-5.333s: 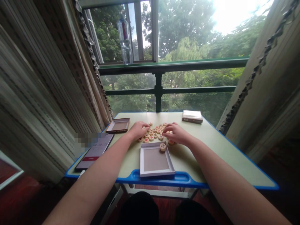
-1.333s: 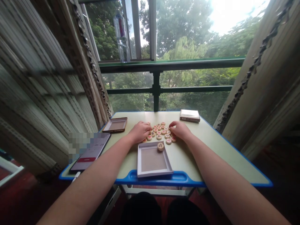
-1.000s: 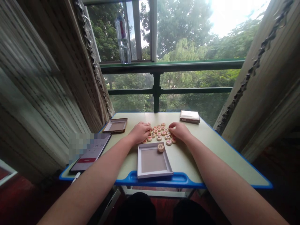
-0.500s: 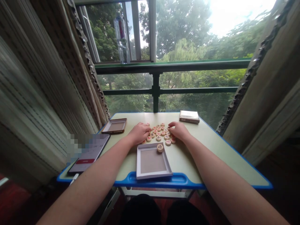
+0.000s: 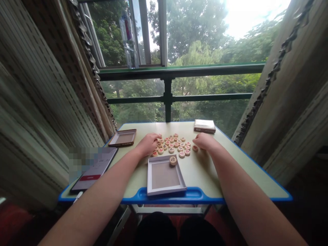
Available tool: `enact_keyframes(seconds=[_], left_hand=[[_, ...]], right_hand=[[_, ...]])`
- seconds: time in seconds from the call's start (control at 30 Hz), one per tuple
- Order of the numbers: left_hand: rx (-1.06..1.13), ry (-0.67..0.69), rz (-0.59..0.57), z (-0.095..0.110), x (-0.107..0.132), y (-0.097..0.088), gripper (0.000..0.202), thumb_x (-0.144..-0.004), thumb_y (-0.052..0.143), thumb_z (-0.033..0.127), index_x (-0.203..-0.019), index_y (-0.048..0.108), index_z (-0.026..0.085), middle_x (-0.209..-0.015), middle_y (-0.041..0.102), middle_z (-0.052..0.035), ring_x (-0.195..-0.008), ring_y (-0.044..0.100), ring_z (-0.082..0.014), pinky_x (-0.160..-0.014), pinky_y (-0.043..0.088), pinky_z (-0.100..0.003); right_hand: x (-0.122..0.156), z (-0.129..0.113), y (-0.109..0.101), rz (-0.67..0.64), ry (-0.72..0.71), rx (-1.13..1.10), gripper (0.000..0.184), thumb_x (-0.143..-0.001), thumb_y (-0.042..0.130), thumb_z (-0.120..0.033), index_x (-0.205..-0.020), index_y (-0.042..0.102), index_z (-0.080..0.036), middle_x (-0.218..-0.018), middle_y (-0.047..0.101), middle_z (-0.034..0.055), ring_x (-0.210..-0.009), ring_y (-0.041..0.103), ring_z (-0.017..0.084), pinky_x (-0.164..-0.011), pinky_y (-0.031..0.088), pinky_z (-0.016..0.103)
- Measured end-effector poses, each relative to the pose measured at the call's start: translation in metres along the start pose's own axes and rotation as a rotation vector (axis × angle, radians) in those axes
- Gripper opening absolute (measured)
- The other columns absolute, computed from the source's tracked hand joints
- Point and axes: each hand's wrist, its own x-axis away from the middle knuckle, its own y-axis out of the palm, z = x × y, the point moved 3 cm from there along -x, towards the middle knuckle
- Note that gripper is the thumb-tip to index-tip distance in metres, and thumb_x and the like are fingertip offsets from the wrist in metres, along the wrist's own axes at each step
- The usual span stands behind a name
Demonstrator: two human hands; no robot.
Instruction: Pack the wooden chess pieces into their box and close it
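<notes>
Tabletop [image 5: 200,171]: one white tray [image 5: 150,177], one disc [image 5: 173,160] at its far edge

table [image 5: 230,160]: cluster of game pieces [image 5: 174,145] at centre, with the left hand [image 5: 147,144] at its left edge and the right hand [image 5: 206,141] at its right edge. shallow tray [image 5: 164,176] before the cluster, at the near edge; single piece [image 5: 173,160] on its far rim. second tray [image 5: 123,137] far left; phone [image 5: 94,167] near left; closed box [image 5: 204,125] behind the right hand.
</notes>
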Motion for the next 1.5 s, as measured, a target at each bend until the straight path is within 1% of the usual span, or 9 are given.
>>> enact_keyframes(seconds=[0.13, 0.27, 0.4, 0.53, 0.73, 0.87, 1.03, 1.3, 1.5], left_hand=[[0.047, -0.116, 0.041, -0.008, -0.001, -0.005, 0.039, -0.071, 0.038, 0.004, -0.093, 0.067, 0.017, -0.102, 0.066, -0.0063, -0.096, 0.058, -0.0182, -0.087, 0.045, -0.03], [0.09, -0.171, 0.078, -0.004, 0.0, -0.015, 0.035, -0.071, 0.041, 0.008, -0.091, 0.068, 0.016, -0.099, 0.066, -0.007, -0.093, 0.059, -0.019, -0.085, 0.045, -0.031], [0.104, -0.117, -0.027, 0.005, 0.002, -0.017, 0.023, -0.07, 0.052, 0.024, -0.083, 0.07, 0.015, -0.093, 0.066, -0.0084, -0.087, 0.059, -0.02, -0.08, 0.045, -0.03], [0.078, -0.144, -0.147, 0.001, 0.003, -0.015, 0.026, -0.07, 0.054, 0.034, -0.079, 0.07, 0.015, -0.085, 0.066, -0.0083, -0.076, 0.06, -0.0199, -0.07, 0.045, -0.03], [0.118, -0.259, -0.113, -0.009, 0.003, -0.023, 0.029, -0.072, 0.049, 0.031, -0.086, 0.068, 0.014, -0.081, 0.068, -0.0075, -0.073, 0.059, -0.0186, -0.065, 0.042, -0.027], [0.147, -0.278, -0.164, -0.008, 0.004, -0.025, 0.029, -0.07, 0.051, 0.033, -0.081, 0.069, 0.013, -0.073, 0.068, -0.0062, -0.067, 0.059, -0.0178, -0.059, 0.041, -0.026], [0.125, -0.281, 0.019, -0.013, 0.001, -0.028, 0.028, -0.071, 0.05, 0.033, -0.079, 0.068, 0.013, -0.076, 0.069, -0.0061, -0.07, 0.06, -0.0172, -0.062, 0.042, -0.025], [0.095, -0.23, 0.068, -0.011, 0.0, -0.027, 0.027, -0.071, 0.05, 0.034, -0.078, 0.069, 0.014, -0.072, 0.068, -0.0046, -0.065, 0.058, -0.0156, -0.06, 0.041, -0.025], [0.092, -0.26, 0.08, -0.011, 0.002, -0.028, 0.028, -0.07, 0.051, 0.035, -0.077, 0.069, 0.015, -0.071, 0.068, -0.0046, -0.066, 0.058, -0.0164, -0.062, 0.042, -0.025]], right_hand=[[0.009, -0.009, 0.0, -0.1, -0.09, -0.111, 0.023, -0.072, 0.051, -0.022, -0.082, 0.069, -0.012, -0.068, 0.068, 0.0096, -0.054, 0.06, 0.016, -0.053, 0.041, 0.023], [0.009, -0.014, 0.001, -0.01, -0.162, -0.103, 0.022, -0.07, 0.054, -0.022, -0.083, 0.069, -0.014, -0.068, 0.067, 0.0075, -0.059, 0.06, 0.016, -0.053, 0.039, 0.023], [0.013, -0.024, 0.005, 0.118, -0.353, -0.084, 0.022, -0.069, 0.057, -0.026, -0.084, 0.07, -0.019, -0.085, 0.067, 0.0074, -0.071, 0.059, 0.017, -0.06, 0.04, 0.023], [0.023, -0.042, 0.013, 0.114, -0.584, -0.181, 0.019, -0.071, 0.058, -0.031, -0.08, 0.071, -0.02, -0.091, 0.063, 0.007, -0.077, 0.057, 0.017, -0.069, 0.042, 0.024], [0.036, -0.057, 0.016, 0.073, -0.786, -0.32, 0.02, -0.075, 0.055, -0.03, -0.081, 0.071, -0.019, -0.088, 0.062, 0.006, -0.085, 0.055, 0.018, -0.079, 0.041, 0.027], [0.051, -0.06, 0.008, -0.133, -0.835, -0.351, 0.025, -0.071, 0.06, -0.04, -0.082, 0.069, -0.02, -0.089, 0.059, 0.0043, -0.085, 0.054, 0.017, -0.076, 0.042, 0.027], [0.064, -0.06, 0.001, -0.298, -0.841, -0.303, 0.025, -0.06, 0.069, -0.039, -0.081, 0.069, -0.023, -0.091, 0.055, 0.0018, -0.088, 0.052, 0.018, -0.075, 0.042, 0.026], [0.063, -0.062, 0.01, -0.334, -0.858, -0.223, 0.026, -0.061, 0.067, -0.035, -0.085, 0.068, -0.023, -0.09, 0.056, 0.0023, -0.086, 0.051, 0.018, -0.071, 0.041, 0.026], [0.062, -0.063, 0.005, -0.287, -0.875, -0.322, 0.023, -0.062, 0.066, -0.031, -0.082, 0.067, -0.019, -0.086, 0.058, 0.002, -0.083, 0.052, 0.017, -0.073, 0.042, 0.027]])
